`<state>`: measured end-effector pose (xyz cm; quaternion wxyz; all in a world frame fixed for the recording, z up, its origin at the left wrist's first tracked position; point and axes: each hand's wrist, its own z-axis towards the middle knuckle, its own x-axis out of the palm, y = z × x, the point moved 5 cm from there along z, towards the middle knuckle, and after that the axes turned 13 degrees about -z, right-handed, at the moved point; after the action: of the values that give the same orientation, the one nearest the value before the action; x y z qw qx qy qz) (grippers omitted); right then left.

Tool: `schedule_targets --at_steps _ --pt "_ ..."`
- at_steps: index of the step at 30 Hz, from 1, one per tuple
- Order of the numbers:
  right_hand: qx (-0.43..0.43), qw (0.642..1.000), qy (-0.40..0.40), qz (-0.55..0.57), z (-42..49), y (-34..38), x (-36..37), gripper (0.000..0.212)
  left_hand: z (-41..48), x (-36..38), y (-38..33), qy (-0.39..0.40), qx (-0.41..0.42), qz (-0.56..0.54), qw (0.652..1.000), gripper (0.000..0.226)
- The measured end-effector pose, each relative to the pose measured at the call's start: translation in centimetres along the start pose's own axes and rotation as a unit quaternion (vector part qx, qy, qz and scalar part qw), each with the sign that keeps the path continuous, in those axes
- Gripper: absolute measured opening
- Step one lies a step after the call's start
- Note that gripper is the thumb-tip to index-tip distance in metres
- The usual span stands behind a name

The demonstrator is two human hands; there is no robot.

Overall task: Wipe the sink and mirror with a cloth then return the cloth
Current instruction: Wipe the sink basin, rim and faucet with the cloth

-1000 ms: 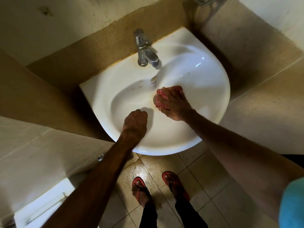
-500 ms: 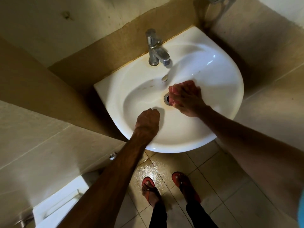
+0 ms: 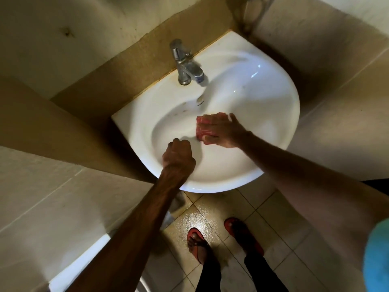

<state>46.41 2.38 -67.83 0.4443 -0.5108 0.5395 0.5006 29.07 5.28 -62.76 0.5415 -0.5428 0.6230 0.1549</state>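
Right hand (image 3: 225, 131) grips the red cloth (image 3: 203, 128), pressing it into the sink (image 3: 263, 106) bowl straight out from the tap (image 3: 185, 64). Left hand (image 3: 179, 158), an empty fist, rests beside it, farther from the tap.

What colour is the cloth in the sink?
Red with faint pale lines; the cloth shows best in the head view, under the right hand.

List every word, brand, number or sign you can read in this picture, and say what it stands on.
Small dark maker's mark on the sink, under the overflow hole: too blurred to read.
No text shows on the faucet, the cloth or the sandals.
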Motion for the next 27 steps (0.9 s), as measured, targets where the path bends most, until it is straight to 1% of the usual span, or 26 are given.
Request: schedule_targets --at_steps 1,3,5,8,10,11,13,15,16,18,20,22,23,25,27 --pt "0.022 1.0 -0.001 -0.016 -0.5 -0.8 0.0 0.058 0.0 0.4 -0.1 0.012 0.007 0.013 1.0 0.032" --pt "0.034 0.999 -0.022 -0.037 -1.1 -0.3 0.1 0.057 -0.2 1.2 -0.2 0.021 0.015 0.03 0.999 0.035" --pt "0.023 0.999 -0.029 -0.034 -2.1 0.3 0.6 0.051 -0.7 2.0 -0.5 0.021 0.021 0.037 0.999 0.037" --pt "0.014 0.997 0.075 0.021 -4.5 1.4 -0.6 0.054 -1.1 2.1 -1.5 0.035 0.023 0.042 0.998 0.034" --pt "0.026 0.992 0.111 0.057 -6.7 1.5 -1.0 0.047 -0.7 1.5 -2.0 0.052 0.022 0.054 0.997 0.033" --pt "0.021 0.991 0.112 0.069 -7.9 1.7 -1.3 0.046 -0.5 1.2 -2.2 0.062 0.026 0.061 0.996 0.033" --pt "0.007 0.993 0.082 0.085 -9.9 2.5 -2.7 0.048 0.2 0.8 -2.3 0.076 0.032 0.06 0.995 0.034" --pt "-0.023 0.99 0.054 0.13 -11.7 4.1 -4.0 0.044 0.3 0.6 -2.2 0.095 0.029 0.055 0.994 0.034" --pt "-0.044 0.989 0.045 0.135 -12.5 5.1 -4.5 0.043 0.3 0.5 -2.2 0.103 0.029 0.055 0.993 0.034" --pt "-0.066 0.993 0.008 0.1 -14.0 6.9 -4.5 0.051 0.2 0.7 -2.0 0.117 0.034 0.055 0.991 0.032" --pt "-0.078 0.994 -0.069 0.043 -14.7 8.8 -4.1 0.062 -0.1 0.7 -2.0 0.124 0.043 0.059 0.99 0.029" --pt "-0.075 0.987 -0.141 0.009 -14.3 10.6 -3.6 0.069 -0.3 0.7 -2.0 0.143 0.046 0.064 0.987 0.025" --pt "-0.07 0.984 -0.162 -0.003 -13.7 11.5 -3.4 0.07 -0.1 0.5 -2.1 0.15 0.045 0.064 0.986 0.02" --pt "-0.065 0.979 -0.191 -0.02 -12.3 13.4 -3.5 0.07 0.6 -0.2 -1.6 0.153 0.017 0.043 0.987 0.004" --pt "-0.063 0.978 -0.197 -0.03 -11.1 14.8 -3.4 0.068 1.2 -0.4 -1.3 0.159 -0.008 0.045 0.986 0.006"
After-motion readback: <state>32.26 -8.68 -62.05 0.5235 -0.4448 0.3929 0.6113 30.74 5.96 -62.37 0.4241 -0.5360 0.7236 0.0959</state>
